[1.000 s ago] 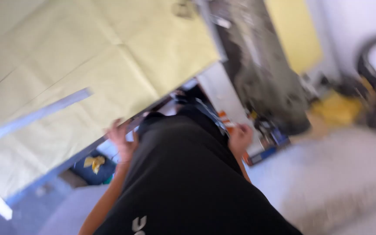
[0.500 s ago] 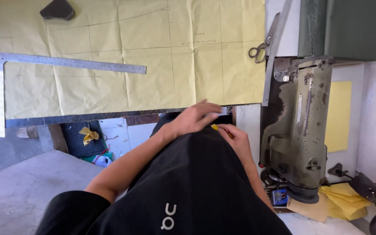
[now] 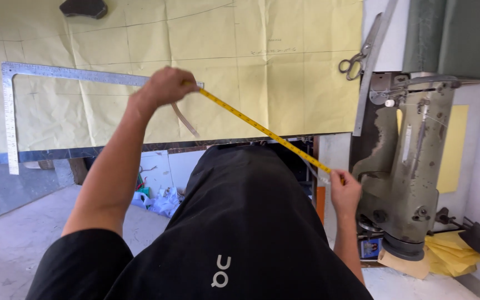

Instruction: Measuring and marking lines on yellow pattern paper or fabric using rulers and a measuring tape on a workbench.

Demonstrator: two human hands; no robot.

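Note:
A yellow measuring tape (image 3: 259, 129) runs taut on a slant between my two hands. My left hand (image 3: 165, 86) is closed on its upper end, over the pale yellow pattern paper (image 3: 223, 33) on the table. My right hand (image 3: 344, 191) pinches the lower end beside the table's front edge, near the sewing machine. A loose tail of tape hangs down from my left hand. My black shirt fills the lower middle of the view.
A metal L-square (image 3: 12, 111) lies on the paper at the left. Scissors (image 3: 352, 64) and a long metal ruler (image 3: 373, 61) lie at the paper's right edge. A worn green sewing machine (image 3: 412, 161) stands at the right. Yellow scraps (image 3: 451, 253) lie below it.
The camera has steadied. My hands were together at my waist; now my left hand has lifted up over the paper and the tape is drawn out between both hands.

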